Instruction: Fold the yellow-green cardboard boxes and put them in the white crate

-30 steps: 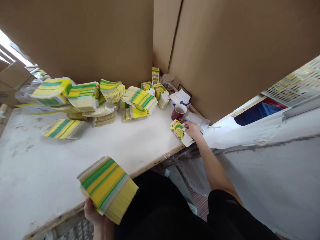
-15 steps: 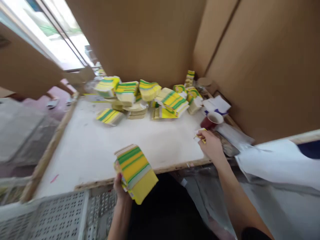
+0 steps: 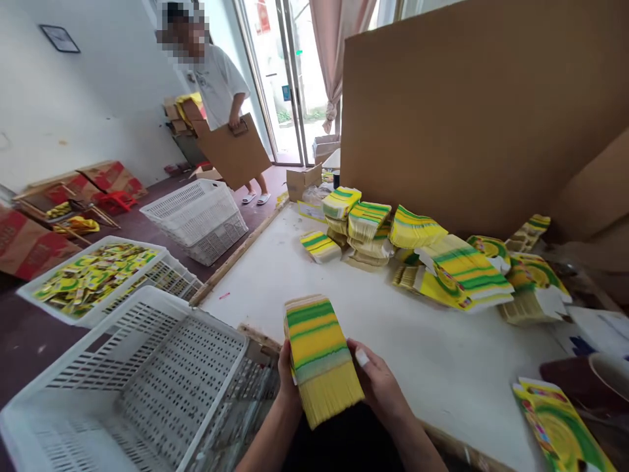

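Note:
A thick stack of flat yellow-and-green printed cartons (image 3: 322, 347) is held over the table's front edge. My left hand (image 3: 289, 370) grips its left side, fingers mostly hidden behind it. My right hand (image 3: 381, 380) closes on the stack's right side, with something white wrapped on the thumb. More stacks of the same cartons (image 3: 464, 269) lie heaped along the back of the white table (image 3: 275, 282). A smaller stack (image 3: 320, 247) sits apart at the heap's left. Another yellow-green printed piece (image 3: 563, 426) lies at the right, near a dark red cup (image 3: 580, 383).
A white plastic crate (image 3: 147, 367) with nothing visible in it stands left of the table. Behind it, another crate (image 3: 81, 314) is full of yellow-green packets. Stacked crates (image 3: 196, 210) stand farther off. A person (image 3: 221, 78) carries a cardboard sheet (image 3: 236, 154). Tall cardboard (image 3: 457, 124) walls the table's back.
My view has swung left, bringing the crates and the person into sight. My right hand has left a small yellow-white item by the cup and come to the stack in my left hand.

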The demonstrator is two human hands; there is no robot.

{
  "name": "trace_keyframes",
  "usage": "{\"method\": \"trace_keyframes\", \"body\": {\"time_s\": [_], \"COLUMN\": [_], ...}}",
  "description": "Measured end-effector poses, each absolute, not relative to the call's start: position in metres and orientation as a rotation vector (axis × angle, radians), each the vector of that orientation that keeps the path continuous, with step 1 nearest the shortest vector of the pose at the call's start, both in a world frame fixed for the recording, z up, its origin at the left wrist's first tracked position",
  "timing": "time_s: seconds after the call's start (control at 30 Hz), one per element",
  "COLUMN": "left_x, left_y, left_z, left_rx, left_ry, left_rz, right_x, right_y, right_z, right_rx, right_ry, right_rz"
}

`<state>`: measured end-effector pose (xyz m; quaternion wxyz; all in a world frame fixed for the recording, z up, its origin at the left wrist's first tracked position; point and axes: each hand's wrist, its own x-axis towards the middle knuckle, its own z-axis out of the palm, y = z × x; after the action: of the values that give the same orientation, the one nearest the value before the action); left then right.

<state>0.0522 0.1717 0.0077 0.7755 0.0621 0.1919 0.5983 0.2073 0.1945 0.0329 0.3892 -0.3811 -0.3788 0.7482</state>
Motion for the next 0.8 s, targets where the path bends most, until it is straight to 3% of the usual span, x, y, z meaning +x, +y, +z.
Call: {"method": "trace_keyframes", "body": {"time_s": [0.17, 0.47, 0.8], "left_x": [0.061, 0.066, 0.068], "left_y": [0.167, 0.164, 0.146], "left_z": [0.002, 0.019, -0.016], "left_rx": [0.228, 0.408, 0.219], "left_ry": [0.364, 0.322, 0.415], "left_rz": [1.259, 1.116, 1.233], "right_x": [0.216, 0.22, 0.22], "right_y": [0.2, 0.196, 0.193], "right_z": [0.028, 0.014, -0.007], "right_rx": [-1.066, -0.897, -0.889], "right_ry": [-1.184, -1.251, -1.029], "right_rz": [1.752, 1.813, 1.952]}}
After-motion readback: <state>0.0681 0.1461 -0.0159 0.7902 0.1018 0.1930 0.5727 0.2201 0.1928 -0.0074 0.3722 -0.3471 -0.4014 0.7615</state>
